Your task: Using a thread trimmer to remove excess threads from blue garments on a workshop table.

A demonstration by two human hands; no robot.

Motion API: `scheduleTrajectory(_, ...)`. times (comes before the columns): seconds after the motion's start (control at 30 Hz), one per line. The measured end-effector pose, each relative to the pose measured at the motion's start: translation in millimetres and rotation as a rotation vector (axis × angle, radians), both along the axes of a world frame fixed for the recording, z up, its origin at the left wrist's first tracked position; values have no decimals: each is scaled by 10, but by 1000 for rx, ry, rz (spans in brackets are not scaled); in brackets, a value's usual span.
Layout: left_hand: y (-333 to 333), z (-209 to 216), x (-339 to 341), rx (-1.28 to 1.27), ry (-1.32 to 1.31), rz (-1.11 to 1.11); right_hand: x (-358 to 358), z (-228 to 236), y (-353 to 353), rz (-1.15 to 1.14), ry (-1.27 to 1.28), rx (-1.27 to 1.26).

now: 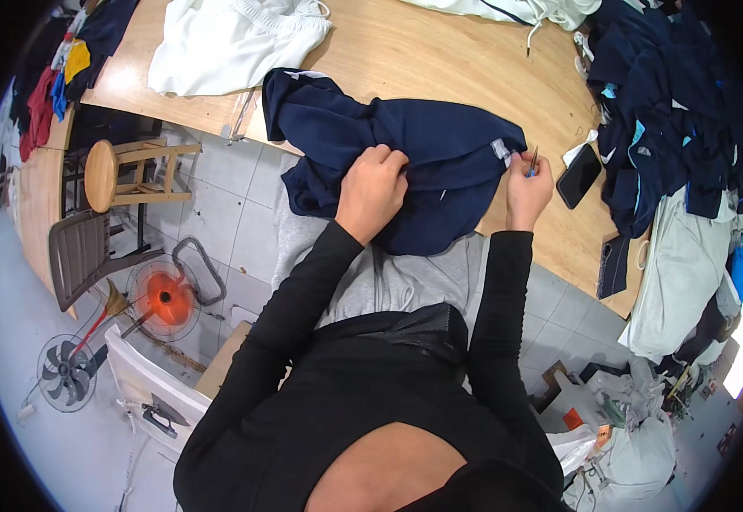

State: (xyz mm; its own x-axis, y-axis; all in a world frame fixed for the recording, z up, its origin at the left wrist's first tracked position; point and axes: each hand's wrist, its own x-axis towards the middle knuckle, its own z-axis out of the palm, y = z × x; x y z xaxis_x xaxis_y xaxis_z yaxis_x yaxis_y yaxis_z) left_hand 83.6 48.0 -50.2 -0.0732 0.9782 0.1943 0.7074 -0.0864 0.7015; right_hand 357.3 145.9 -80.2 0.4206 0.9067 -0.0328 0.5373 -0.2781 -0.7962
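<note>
The person's two hands work at the centre and right of centre of the frame, both forearms in black sleeves rising from the lower part.

The left hand [371, 189] lies back upward near the centre, its arm slanting up and to the right. Its fingers are curled in, the knuckles raised, and it grips a gathered fold of the navy garment [448, 136]. The fingertips are largely hidden.

The right hand [528, 196] is right of centre, the forearm nearly upright and the wrist just below the garment's right end. Its fingers are folded closed around small snips [533, 162], whose points project upward. The thumb side is close beside a white label [500, 150] at the garment's edge; whether it pinches the cloth there cannot be told.

The garment spans the upper centre, partly on the table [440, 60], its lower part hanging over the near edge onto grey cloth [371, 286] across the lap. White shorts [231, 47] lie at the upper left, a phone [578, 176] right of the right hand, and a navy pile [666, 94] at the upper right.
</note>
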Motion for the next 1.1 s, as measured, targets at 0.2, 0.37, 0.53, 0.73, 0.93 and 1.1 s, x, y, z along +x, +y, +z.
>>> scheduleTrajectory(0.2,-169,130,-245,-100,-637,261,206,-75,-180,-6,477,-33)
scheduleTrajectory(0.37,-246,163,-291,-148,-723,234,-49,-31,-307,2,534,50)
scheduleTrajectory(0.53,-322,262,-347,-354,-727,132,-85,18,-246,-18,604,-19)
scheduleTrajectory(0.73,-412,271,-455,-318,-751,65,-26,8,-217,-10,622,-64)
scheduleTrajectory(0.93,-498,335,-594,-378,-1146,114,-157,186,-326,26,818,-97)
scheduleTrajectory(1.1,-549,309,-680,-424,-1073,96,-215,124,-351,166,605,14)
